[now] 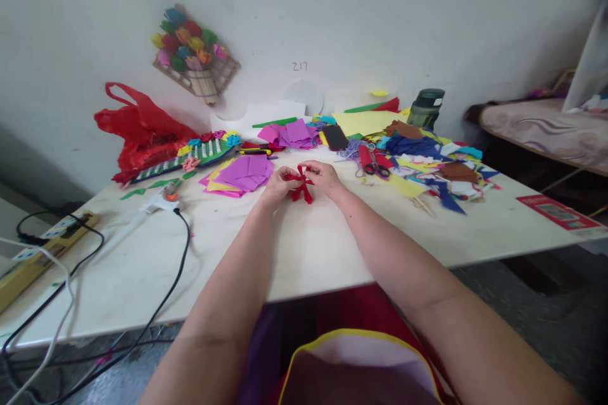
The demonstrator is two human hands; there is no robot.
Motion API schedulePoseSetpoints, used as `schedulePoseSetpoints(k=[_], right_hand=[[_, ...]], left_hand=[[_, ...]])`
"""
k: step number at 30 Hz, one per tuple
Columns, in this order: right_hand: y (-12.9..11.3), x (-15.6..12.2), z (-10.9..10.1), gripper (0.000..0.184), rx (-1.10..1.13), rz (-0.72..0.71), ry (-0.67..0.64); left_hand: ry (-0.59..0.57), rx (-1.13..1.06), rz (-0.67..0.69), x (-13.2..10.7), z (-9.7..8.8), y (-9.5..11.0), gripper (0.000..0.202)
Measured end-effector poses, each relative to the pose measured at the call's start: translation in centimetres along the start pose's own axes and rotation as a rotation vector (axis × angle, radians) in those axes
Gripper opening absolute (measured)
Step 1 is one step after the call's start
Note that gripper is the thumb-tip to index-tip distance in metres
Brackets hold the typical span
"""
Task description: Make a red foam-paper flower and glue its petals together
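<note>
Both my hands meet over the middle of the white table [304, 247]. My left hand [278, 185] and my right hand [324, 177] are closed in a pinch on a small red paper piece [301, 188] folded into loops, held just above the tabletop. A stack of purple and pink paper squares [242, 174] lies just left of my left hand. Red-handled scissors [375, 166] lie to the right of my right hand.
Coloured paper scraps [427, 164] crowd the back right, with a dark green bottle [426, 107] and a black phone [335, 137]. A glue gun [159, 201] with black cable, a power strip [42, 247] and a red plastic bag [142, 130] sit left. A bed [546, 130] stands right.
</note>
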State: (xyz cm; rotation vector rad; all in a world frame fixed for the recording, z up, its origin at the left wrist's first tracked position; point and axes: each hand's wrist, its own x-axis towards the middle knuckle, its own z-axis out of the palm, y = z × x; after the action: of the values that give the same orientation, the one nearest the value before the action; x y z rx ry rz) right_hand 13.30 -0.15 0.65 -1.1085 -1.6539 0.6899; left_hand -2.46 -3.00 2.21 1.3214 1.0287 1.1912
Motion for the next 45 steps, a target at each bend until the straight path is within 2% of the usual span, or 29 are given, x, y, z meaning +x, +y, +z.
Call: schedulePoseSetpoints(k=[9, 13, 20, 24, 34, 45], right_hand=[[0.2, 0.0, 0.2, 0.030, -0.029, -0.007, 0.018], [-0.1, 0.1, 0.0, 0.028, -0.040, -0.016, 0.049], [-0.5, 0.4, -0.4, 0.019, 0.015, -0.109, 0.143], [-0.4, 0.6, -0.4, 0.013, 0.033, -0.106, 0.139], [-0.7, 0.4, -0.3, 0.013, -0.002, -0.091, 0.118], [-0.3, 0.5, -0.2, 0.004, -0.002, -0.065, 0.129]], left_hand=[[0.034, 0.119, 0.051, 0.4, 0.2, -0.2, 0.034], [0.098, 0.237, 0.145, 0.5, 0.5, -0.1, 0.028], [0.177, 0.450, 0.262, 0.4, 0.7, 0.5, 0.021], [0.198, 0.497, 0.240, 0.4, 0.8, 0.4, 0.023], [0.208, 0.511, 0.204, 0.2, 1.0, 0.5, 0.024], [0.244, 0.586, 0.180, -0.3, 1.5, 1.1, 0.024]])
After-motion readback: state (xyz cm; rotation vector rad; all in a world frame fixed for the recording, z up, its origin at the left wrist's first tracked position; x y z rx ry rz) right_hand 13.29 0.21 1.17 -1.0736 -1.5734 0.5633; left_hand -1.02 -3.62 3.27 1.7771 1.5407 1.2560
